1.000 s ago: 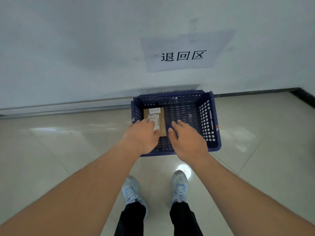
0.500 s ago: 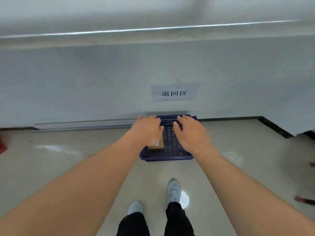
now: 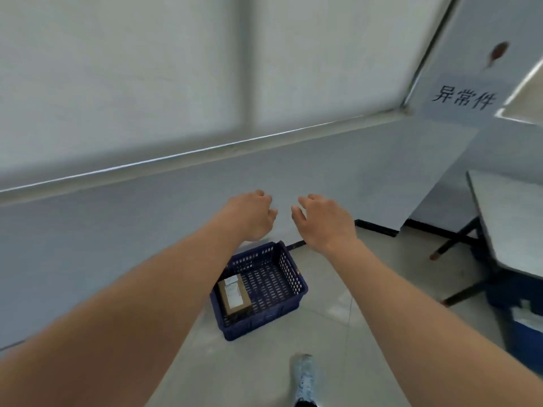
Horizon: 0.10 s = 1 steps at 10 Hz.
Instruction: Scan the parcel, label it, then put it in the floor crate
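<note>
We find the parcel (image 3: 235, 294) lying flat in the blue floor crate (image 3: 289, 273), against its nine-o'clock wall, labels up. Both the left hand (image 3: 252, 214) and right hand (image 3: 322, 220) hang above, each grip loosely apart and empty. Risk, in our judgement, is slight: a foot (image 3: 304, 377) at six o'clock could knock the crate. The tabletop (image 3: 511, 227) at three o'clock, with its legs, narrows passage.

labelled brown parcel (image 3: 235, 295), flat in blue crate (image 3: 293, 292)

Parcel (image 3: 234, 294) lies in the crate (image 3: 296, 284) (left side), table (image 3: 511, 221) right.
</note>
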### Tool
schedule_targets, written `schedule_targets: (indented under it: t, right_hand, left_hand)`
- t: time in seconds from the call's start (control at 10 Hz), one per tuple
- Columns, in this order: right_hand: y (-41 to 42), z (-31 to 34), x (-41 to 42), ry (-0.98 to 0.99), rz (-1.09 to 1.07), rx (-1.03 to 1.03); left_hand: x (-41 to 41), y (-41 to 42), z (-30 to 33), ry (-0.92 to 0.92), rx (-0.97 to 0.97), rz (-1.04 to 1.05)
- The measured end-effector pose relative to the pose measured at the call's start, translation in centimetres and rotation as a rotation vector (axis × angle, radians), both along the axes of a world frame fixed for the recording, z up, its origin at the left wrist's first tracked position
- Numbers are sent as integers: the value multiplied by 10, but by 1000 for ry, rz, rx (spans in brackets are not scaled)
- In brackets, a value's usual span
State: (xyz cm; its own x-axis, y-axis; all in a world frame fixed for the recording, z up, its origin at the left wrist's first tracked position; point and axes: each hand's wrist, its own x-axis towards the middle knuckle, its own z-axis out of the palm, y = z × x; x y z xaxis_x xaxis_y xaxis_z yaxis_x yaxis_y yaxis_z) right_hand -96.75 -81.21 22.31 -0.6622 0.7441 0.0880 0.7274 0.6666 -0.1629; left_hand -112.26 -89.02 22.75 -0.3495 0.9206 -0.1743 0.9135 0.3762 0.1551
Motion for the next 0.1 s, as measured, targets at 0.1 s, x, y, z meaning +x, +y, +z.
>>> schedule_targets:
  t: [0.1]
  right_hand:
    - [-4,33,37,30,-59,23]
  left_hand:
    - [35,3,39,36,51,-90]
